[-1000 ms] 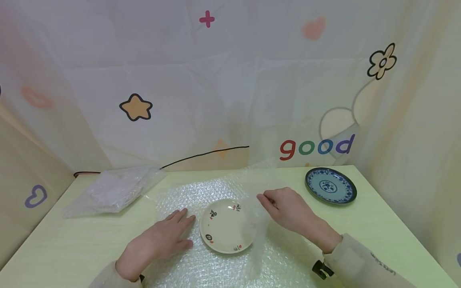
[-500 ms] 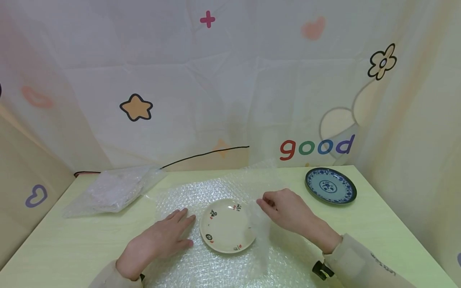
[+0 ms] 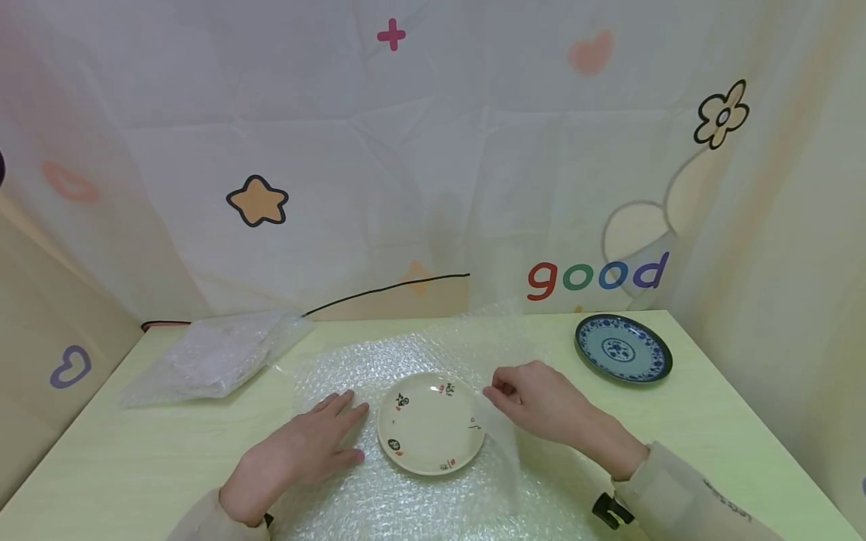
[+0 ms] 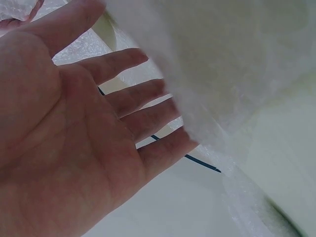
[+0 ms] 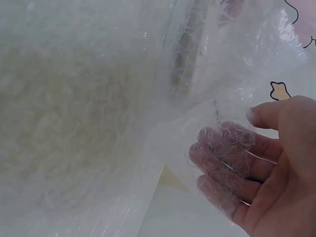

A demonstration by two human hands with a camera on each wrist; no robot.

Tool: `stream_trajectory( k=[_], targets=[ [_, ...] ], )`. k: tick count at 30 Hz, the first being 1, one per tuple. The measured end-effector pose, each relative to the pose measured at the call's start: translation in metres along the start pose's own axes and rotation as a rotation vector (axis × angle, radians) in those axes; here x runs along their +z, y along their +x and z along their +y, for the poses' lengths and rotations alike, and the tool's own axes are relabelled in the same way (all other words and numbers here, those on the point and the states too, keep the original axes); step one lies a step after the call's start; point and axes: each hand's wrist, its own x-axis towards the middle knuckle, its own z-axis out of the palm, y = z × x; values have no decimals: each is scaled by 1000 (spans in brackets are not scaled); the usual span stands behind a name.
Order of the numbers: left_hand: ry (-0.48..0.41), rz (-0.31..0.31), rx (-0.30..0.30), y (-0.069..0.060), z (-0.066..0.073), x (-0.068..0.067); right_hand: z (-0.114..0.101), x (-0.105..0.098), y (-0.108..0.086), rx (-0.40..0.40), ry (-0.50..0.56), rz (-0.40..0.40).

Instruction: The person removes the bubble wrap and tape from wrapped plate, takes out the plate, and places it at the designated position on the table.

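A cream plate (image 3: 431,424) with small dark and red designs lies on a sheet of bubble wrap (image 3: 379,368). Left of the plate, my left hand (image 3: 298,454) rests on the wrap with its fingers spread; the left wrist view shows the same hand (image 4: 94,118) with fingers extended near the wrap's edge. On the plate's right side, my right hand (image 3: 551,402) pinches a raised flap of the wrap between thumb and curled fingers. Through clear wrap (image 5: 98,123), the right wrist view shows the bent fingers of my right hand (image 5: 256,168).
At the back right of the table (image 3: 717,421) is a blue patterned plate (image 3: 622,349) with a dark rim. A bundle in bubble wrap (image 3: 216,353) lies at the back left. A printed curtain (image 3: 433,165) hangs behind the table.
My right hand has lowered slightly, and the flap it holds has shifted right, uncovering more of the cream plate's right side. My left hand has stayed in place.
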Motion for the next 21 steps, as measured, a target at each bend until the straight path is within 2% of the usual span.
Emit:
stream_trajectory(
  k=[4,7,11,17,21],
  targets=[
    [5,-2,-7,1,0,0,2,-1,-2,-7,8,-23],
    [7,-3,-8,1,0,-1,6,-3,-3,-58,-2,-47],
    [1,-4,-3,1,0,-1,10,-8,-5,-123,-14,-111],
    [10,-3,-1,2,-1,1,12,-16,-10,-125,33,-234],
    [6,3,-4,2,-1,1,15,-20,-11,-150,54,-280]
  ],
)
